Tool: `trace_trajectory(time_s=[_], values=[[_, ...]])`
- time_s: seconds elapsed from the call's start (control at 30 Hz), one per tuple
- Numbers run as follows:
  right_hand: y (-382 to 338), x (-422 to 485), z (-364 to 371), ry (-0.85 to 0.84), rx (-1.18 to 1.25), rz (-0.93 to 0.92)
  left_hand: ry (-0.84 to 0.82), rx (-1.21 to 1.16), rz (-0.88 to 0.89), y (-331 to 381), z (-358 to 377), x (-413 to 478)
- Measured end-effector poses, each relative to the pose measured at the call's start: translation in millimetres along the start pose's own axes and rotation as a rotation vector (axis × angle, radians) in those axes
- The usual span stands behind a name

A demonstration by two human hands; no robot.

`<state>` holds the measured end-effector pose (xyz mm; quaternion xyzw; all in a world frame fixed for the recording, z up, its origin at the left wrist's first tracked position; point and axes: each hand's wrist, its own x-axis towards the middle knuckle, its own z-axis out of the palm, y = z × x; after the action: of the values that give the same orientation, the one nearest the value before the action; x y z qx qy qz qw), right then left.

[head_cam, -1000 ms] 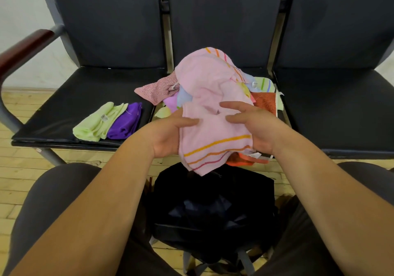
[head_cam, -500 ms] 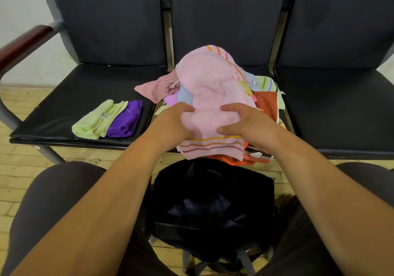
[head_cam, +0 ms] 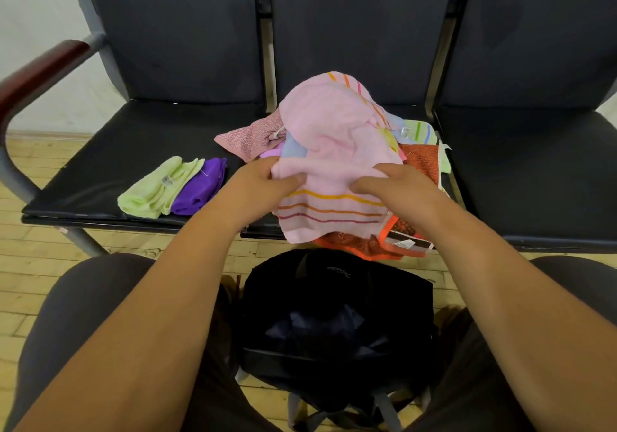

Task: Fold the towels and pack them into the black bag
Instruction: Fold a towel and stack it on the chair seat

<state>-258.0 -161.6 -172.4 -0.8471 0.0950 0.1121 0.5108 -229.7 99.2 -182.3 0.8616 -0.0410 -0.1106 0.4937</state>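
Observation:
A pink towel with orange and red stripes (head_cam: pixel 330 151) lies on top of a heap of mixed towels on the middle seat. My left hand (head_cam: pixel 267 181) grips its left side, thumb over the cloth. My right hand (head_cam: pixel 397 184) grips its right side, just above the stripes. The striped end hangs over the seat's front edge. Under it show an orange towel (head_cam: pixel 364 246), a dusty-pink one (head_cam: pixel 250 137) and a green-striped one (head_cam: pixel 420 131). The black bag (head_cam: pixel 337 314) stands open on the floor between my knees. A folded green towel (head_cam: pixel 157 187) and a folded purple towel (head_cam: pixel 200 186) lie on the left seat.
Three black padded seats (head_cam: pixel 534 171) stand in a row, with a wooden armrest (head_cam: pixel 36 71) at the far left. The right seat holds nothing. The floor is wooden. My knees flank the bag.
Both hands have moved away from me and down with the pink towel, and its striped end now rests lower over the heap and the seat's edge.

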Motion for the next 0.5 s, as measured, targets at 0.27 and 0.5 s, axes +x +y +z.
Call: trace_trajectory(time_s=[0.27, 0.5], values=[[-10, -11, 0, -0.162, 0.601, 0.243, -0.050, -0.716, -0.386, 22, 6, -8], [2, -7, -5, -0.286, 0.806, 0.331, -0.310, -0.898, -0.380, 14, 8, -10]])
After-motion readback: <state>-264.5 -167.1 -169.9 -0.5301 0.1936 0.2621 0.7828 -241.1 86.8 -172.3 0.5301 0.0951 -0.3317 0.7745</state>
